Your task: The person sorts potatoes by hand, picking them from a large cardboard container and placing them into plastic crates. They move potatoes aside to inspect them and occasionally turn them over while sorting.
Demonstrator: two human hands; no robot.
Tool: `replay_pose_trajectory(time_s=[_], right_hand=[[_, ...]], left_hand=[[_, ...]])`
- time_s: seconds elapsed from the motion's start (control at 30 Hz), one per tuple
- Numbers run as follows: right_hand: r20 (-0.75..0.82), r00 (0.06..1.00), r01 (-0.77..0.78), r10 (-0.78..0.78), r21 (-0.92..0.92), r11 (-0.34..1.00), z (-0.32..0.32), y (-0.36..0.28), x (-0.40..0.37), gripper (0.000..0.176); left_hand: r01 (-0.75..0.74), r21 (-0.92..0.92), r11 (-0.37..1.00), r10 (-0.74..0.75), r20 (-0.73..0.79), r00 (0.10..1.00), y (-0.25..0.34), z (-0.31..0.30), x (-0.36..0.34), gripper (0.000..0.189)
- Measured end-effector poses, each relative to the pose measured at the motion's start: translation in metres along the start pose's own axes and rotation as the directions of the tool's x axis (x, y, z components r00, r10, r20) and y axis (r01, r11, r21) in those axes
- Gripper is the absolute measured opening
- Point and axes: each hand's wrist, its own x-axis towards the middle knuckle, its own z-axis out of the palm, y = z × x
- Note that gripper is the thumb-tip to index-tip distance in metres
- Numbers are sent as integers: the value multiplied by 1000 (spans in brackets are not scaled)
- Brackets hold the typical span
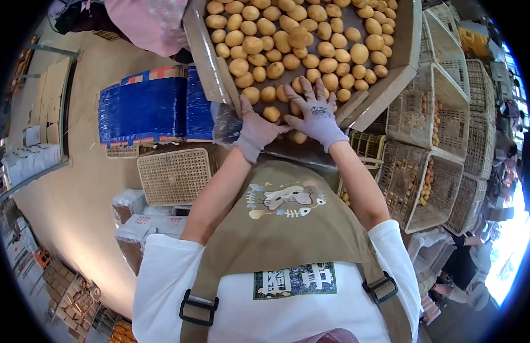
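Many small, round yellow-brown potatoes (pixel 281 41) lie on a dark sorting table with raised wooden sides (pixel 385 91). My left hand (pixel 259 131), in a light glove, rests at the near end of the table with its index finger stretched forward and its thumb out to the right. My right hand (pixel 317 117), gloved too, lies palm down with fingers spread, its fingertips touching potatoes. One potato (pixel 271 114) sits between the two hands. Another potato (pixel 299 137) shows just below my right hand. Both palms are hidden.
Stacked plastic crates (pixel 411 114) stand on the right, some holding potatoes. To the left are a blue-covered box (pixel 142 108), an upturned beige crate (pixel 174 176) and plastic-wrapped cartons (pixel 139 228). A person's pink clothing (pixel 150 23) shows at the top left, beside the table.
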Motion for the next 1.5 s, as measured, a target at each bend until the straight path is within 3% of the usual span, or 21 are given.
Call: replay_pose_trajectory(time_s=[0.07,0.27,0.3,0.33,0.4,0.5,0.53,0.6,0.63,0.67,0.73,0.83,0.93,1.1,1.17,1.2,1.27,1.33,1.4,1.43,1.5], right_hand=[[-27,999,26,-26,26,999,1,8,-7,78],[-33,998,63,-62,21,998,-9,17,1,68],[-119,992,49,-38,91,995,-9,29,13,54],[-281,954,32,101,431,902,-7,41,22,43],[-365,911,-95,192,268,959,-44,44,52,43],[-178,947,-261,267,55,964,-58,40,87,43],[-160,940,-260,303,243,935,-63,41,88,44],[-100,931,-231,351,582,780,-72,47,84,47],[-85,924,-124,372,856,502,-57,59,82,48],[96,937,-131,337,988,82,-60,62,78,50],[81,969,36,235,889,-456,-52,57,50,48],[31,992,56,120,756,-653,-44,52,27,46],[91,980,68,180,691,-719,-38,50,16,28],[83,978,85,193,683,-725,-29,53,6,28],[141,934,33,327,880,-474,-44,36,7,30],[152,905,-13,397,944,-331,-50,31,8,31],[-144,894,-12,425,939,343,-42,51,17,44],[-469,807,-169,358,397,902,-53,86,37,51],[-373,760,-352,533,453,819,-63,107,65,58],[-145,824,-480,548,336,810,-81,103,71,64],[-146,827,-449,543,409,794,-82,99,75,65]], left_hand=[[17,-33,999,-22,-132,991,-1,6,1,108],[-4,-25,1000,1,-116,993,0,2,7,108],[-29,-31,999,26,-100,995,-2,1,9,109],[-53,-38,998,50,-85,995,-6,2,9,110],[-75,-46,996,71,-73,995,-10,-1,12,112],[-59,-61,996,54,-69,996,-11,-11,17,114],[-55,-83,995,50,-58,997,-10,-10,17,115],[-64,-101,993,57,-69,996,-11,-10,14,115],[-77,-93,993,69,-84,994,-11,-5,12,115],[-89,-87,992,80,-100,992,-11,-2,13,114],[-94,-97,991,89,-52,995,-11,-3,13,111],[-89,-52,995,88,-25,996,-10,4,10,107],[-85,-48,995,87,42,995,-10,0,12,105],[-53,-50,997,52,-17,998,-9,5,8,104],[-61,-48,997,60,-13,998,-10,5,8,106],[-65,-48,997,65,-11,998,-10,5,9,106],[-27,-56,998,25,-21,999,-10,1,10,107],[-4,-46,999,4,-5,1000,-11,-1,11,108],[-1,-18,1000,2,39,999,-14,-1,9,108],[4,-43,999,-2,42,999,-13,-3,8,109],[16,-94,995,-11,56,998,-8,-3,8,109]])
